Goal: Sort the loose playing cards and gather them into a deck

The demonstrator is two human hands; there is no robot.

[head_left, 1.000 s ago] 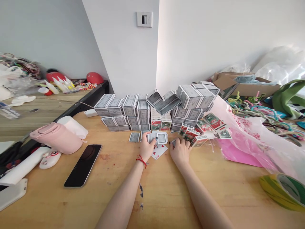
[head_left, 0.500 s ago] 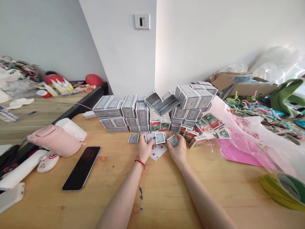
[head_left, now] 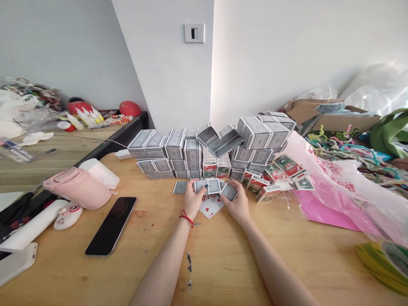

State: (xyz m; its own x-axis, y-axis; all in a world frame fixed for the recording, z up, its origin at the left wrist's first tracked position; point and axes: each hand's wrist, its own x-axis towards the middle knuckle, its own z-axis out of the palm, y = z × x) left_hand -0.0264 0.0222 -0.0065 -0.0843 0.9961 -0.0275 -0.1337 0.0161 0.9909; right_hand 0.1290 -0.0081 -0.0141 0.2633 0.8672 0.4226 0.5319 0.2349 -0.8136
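My left hand (head_left: 193,200), with a red string at its wrist, pinches a small fan of grey-backed playing cards (head_left: 208,186) above the wooden table (head_left: 223,263). My right hand (head_left: 237,203) holds a single grey-backed card (head_left: 229,191) next to that fan. Under both hands lies a face-up card with red hearts (head_left: 211,206). One more face-down card (head_left: 180,187) rests to the left. Behind them stands a wall of stacked card boxes (head_left: 204,151), and several red-and-green boxes (head_left: 276,176) lie tumbled at its right end.
A black phone (head_left: 111,225), a pink pouch (head_left: 78,191) and white items lie at the left. A pink-and-clear plastic bag (head_left: 331,187) spreads at the right, with a cardboard box (head_left: 318,119) and coloured cords (head_left: 350,148) behind. Yellow-green tape rolls (head_left: 387,261) sit at the right edge.
My right hand picked a card up from beside the tumbled boxes and carried it left toward the fan in my left hand. The left hand stayed in place.
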